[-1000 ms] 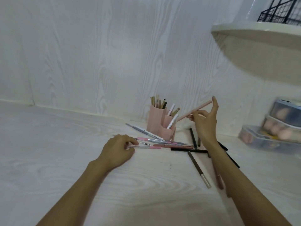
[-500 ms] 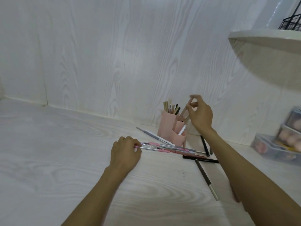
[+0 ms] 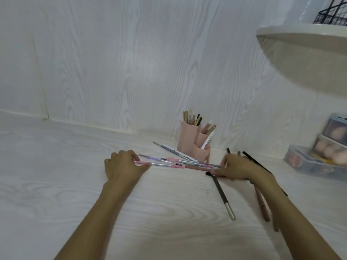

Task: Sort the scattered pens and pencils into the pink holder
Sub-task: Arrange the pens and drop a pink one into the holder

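Between thumb and curled fingers of left hand (image 3: pixel 123 167): pinching end of pink pen (image 3: pixel 159 164) lying flat. Just right of it, lying scattered: more pens (image 3: pixel 180 161). Beyond those, standing upright: pink holder (image 3: pixel 193 142). Right hand (image 3: pixel 238 168): blurring over black pencil (image 3: pixel 223 197); grip impossible to tell.

Wall (image 3: pixel 112 62): white wood-grain panelling, fills upper frame; vertical seam at far left. Counter (image 3: pixel 56 184): same pale wood-grain, meets wall along a low skirting line. Upper right: curved white shelf (image 3: pixel 300 32) carrying a black wire basket (image 3: pixel 332 14). Right edge: stacked clear plastic boxes (image 3: pixel 323 158), blurred. Light soft, even.
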The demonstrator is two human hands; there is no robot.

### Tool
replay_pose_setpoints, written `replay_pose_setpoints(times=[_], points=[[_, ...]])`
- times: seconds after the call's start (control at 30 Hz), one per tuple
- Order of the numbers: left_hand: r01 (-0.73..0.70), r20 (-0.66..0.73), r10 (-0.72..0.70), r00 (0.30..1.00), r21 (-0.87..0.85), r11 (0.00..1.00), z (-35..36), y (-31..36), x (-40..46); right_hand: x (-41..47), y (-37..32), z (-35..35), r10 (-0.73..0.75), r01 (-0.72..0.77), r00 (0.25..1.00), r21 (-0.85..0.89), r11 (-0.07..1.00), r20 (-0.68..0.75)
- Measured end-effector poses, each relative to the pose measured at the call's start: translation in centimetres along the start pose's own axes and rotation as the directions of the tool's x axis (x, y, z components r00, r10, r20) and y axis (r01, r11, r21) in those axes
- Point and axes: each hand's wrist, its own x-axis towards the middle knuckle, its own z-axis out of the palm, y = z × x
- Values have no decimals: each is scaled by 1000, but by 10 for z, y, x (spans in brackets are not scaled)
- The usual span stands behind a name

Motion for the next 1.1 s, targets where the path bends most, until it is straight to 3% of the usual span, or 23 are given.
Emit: replay_pose_setpoints(times=[0.07, 0.1, 0.23, 0.3, 0.4, 0.53, 0.67, 0.77, 0.97, 1.1], points=[[-17, 99, 25, 995, -81, 997, -8, -5, 3, -13, 7, 16, 29, -18, 979, -56, 998, 200], [-24, 168, 43, 985, -112, 993, -11, -9, 6, -15, 10, 23, 13, -11, 980, -14, 1000, 197], [-57, 289, 104, 952, -167, 984, -16, -17, 11, -4, 11, 38, -195, 201, 979, 137, 970, -55], [-62, 221, 147, 964, -350, 935, -16, -13, 9, 1, 9, 48, -275, 317, 936, 193, 928, -219], [-54, 64, 137, 988, -698, 715, -22, 8, 0, 7, 13, 65, -338, 425, 843, 134, 895, -418], [-157, -148, 64, 987, -783, 603, -26, 37, 0, 12, 26, 79, -393, 483, 772, 59, 874, -500], [-405, -465, 57, 883, -696, 593, -59, 83, 13, 14, 29, 83, -408, 508, 748, 55, 860, -524], [-507, -583, 110, 805, -579, 638, -82, 123, 23, 14, 30, 83, -404, 520, 741, 77, 851, -537], [-548, -645, 262, 718, -290, 785, -78, 162, 36, 16, 30, 84, -397, 541, 732, 117, 833, -554], [-492, -544, 341, 766, -156, 856, -50, 163, 48, 15, 29, 83, -395, 544, 732, 126, 830, -555]])
